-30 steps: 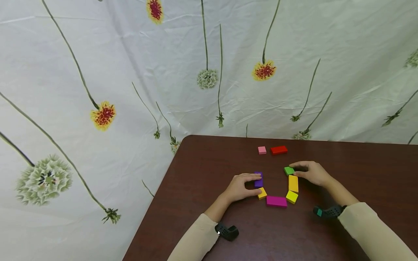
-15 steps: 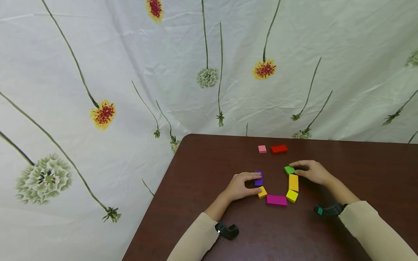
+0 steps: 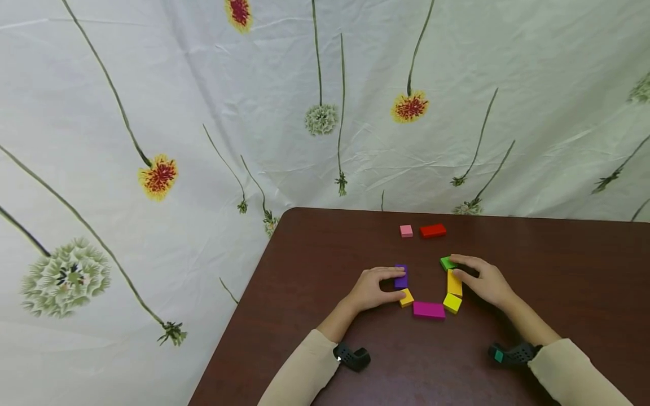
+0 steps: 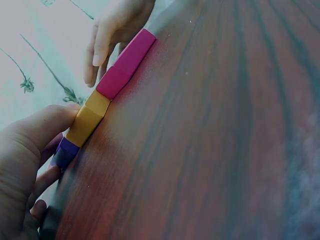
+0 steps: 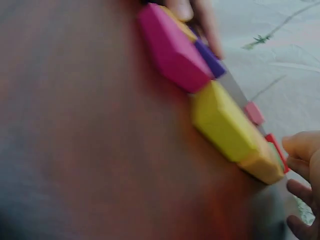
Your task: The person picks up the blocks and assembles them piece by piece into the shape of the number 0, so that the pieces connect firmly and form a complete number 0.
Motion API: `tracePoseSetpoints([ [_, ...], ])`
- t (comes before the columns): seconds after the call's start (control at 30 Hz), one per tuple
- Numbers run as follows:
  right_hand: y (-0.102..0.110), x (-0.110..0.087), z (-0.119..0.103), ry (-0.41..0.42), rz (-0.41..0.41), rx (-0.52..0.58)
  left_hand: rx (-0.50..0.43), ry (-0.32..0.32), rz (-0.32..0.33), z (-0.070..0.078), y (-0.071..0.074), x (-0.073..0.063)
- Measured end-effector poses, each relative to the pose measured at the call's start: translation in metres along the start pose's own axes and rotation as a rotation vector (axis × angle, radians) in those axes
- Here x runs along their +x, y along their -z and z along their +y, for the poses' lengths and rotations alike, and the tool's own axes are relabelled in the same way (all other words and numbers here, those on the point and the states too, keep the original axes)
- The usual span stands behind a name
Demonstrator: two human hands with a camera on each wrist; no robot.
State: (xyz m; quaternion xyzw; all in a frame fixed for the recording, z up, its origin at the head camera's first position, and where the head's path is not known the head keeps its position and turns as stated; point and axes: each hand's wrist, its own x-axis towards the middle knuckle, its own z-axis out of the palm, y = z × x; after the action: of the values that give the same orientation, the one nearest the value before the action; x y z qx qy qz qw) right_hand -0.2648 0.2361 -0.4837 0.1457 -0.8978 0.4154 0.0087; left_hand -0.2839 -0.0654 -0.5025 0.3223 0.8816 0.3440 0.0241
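In the head view my left hand [image 3: 373, 290] rests at the left of a U of coloured blocks. Its thumb touches an orange block [image 3: 406, 298], and its forefinger lies on a purple block [image 3: 401, 276]. My right hand [image 3: 484, 280] is beside the U's right arm, fingers spread and extended, near a green block [image 3: 446, 263] and an amber block [image 3: 454, 283]. Fingertips partly cover the green block. A yellow block [image 3: 452, 303] and a magenta block [image 3: 429, 310] form the near corner and base. The right wrist view shows the right fingers apart from one another.
A small pink block [image 3: 406, 231] and a red block [image 3: 433, 230] lie farther back on the dark brown table [image 3: 325, 254]. Behind the table hangs a pale flowered cloth [image 3: 274, 101]. Each wrist wears a black band.
My right hand has loosened from the green block and shifted toward me, its thumb now over the amber block. The left hand stays on the orange and purple blocks.
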Motion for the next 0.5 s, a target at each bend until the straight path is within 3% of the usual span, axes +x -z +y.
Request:
tracePoseSetpoints([
  [0.2, -0.016, -0.008, 0.002, 0.13, 0.09, -0.027, -0.012, 0.023, -0.011, 0.0, 0.001, 0.001],
  [0.5, -0.024, -0.01, 0.007, 0.145, 0.147, -0.033, -0.026, 0.015, -0.016, 0.001, 0.002, 0.002],
])
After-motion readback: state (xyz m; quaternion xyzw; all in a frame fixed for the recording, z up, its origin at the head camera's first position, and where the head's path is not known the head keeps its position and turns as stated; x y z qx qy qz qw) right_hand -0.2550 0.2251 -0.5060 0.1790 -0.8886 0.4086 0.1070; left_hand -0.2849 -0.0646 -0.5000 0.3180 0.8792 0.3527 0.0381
